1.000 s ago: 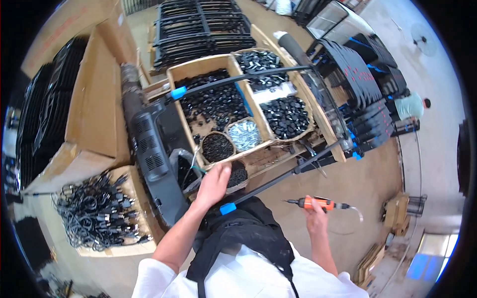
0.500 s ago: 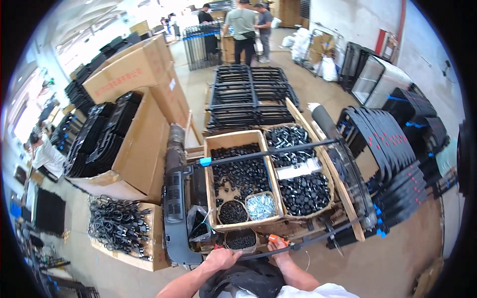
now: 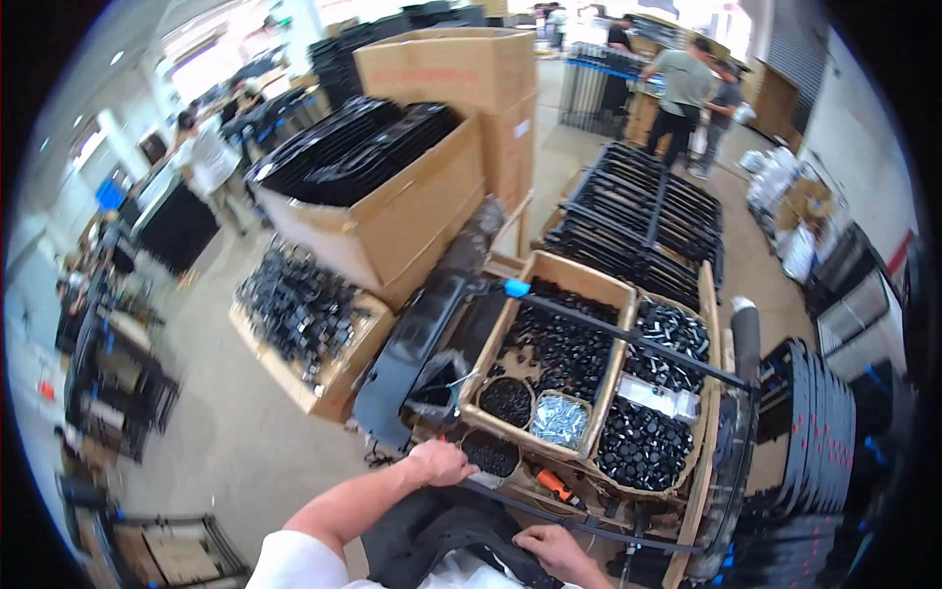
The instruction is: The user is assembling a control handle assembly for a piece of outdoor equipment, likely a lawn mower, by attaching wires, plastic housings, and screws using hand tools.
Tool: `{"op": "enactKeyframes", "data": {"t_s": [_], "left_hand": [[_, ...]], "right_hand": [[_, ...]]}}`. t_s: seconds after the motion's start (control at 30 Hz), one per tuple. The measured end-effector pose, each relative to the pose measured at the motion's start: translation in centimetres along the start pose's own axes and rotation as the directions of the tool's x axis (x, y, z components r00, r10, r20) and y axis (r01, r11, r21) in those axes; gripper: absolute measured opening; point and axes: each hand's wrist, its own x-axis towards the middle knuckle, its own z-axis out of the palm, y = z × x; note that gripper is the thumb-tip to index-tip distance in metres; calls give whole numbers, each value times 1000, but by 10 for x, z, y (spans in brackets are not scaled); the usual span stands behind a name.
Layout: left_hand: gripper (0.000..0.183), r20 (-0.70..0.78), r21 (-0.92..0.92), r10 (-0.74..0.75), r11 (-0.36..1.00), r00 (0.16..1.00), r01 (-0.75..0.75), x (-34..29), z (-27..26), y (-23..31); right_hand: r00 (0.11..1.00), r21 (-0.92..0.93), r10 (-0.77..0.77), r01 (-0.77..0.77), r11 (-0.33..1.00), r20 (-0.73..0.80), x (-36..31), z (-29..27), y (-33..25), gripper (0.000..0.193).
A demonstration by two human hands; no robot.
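Before me lies a large black rectangular frame with a blue-taped corner, spanning open boxes of parts. My left hand is closed round the left end of the frame's near bar; its fingertips are partly hidden. A round tub of small black screws stands just beyond it. My right hand, fingers curled, is on the near side of that bar, close to my dark apron; whatever it may hold is hidden. An orange power screwdriver lies beyond the bar, apart from both hands.
Black plastic caps, silver screws and black knobs fill the boxes. Left stand a box of cables and a tall carton of black parts. Stacked frames stand beyond; curved panels line the right. Several people work farther off.
My view has swung left, so the scene sits farther right. My right hand has let go of the orange screwdriver and drawn back toward me. The left hand stays at the bar's end.
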Motion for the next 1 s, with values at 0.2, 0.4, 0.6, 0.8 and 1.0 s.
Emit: {"op": "enactKeyframes", "data": {"t_s": [0.2,0.4,0.6,0.8,1.0], "left_hand": [[42,-436,-55,25,997,900,-54,-10,31,-18],[37,-746,-377,-153,899,649,-222,-82,72,31],[63,-187,-978,-533,183,825,-104,-47,146,-3],[43,-84,-656,-459,-643,885,-395,2,136,2],[35,-41,-688,-527,-601,849,-407,-81,117,6]], "right_hand": [[824,-443,-541,427,789,-169,53,-81,-150,32],[390,-921,-883,174,350,-262,200,-225,-237,43],[813,-871,-482,-61,487,-327,308,-336,-246,69],[761,-777,-522,37,628,-385,296,-327,-260,64],[568,-913,-803,208,350,-179,167,-217,-358,53]]}}
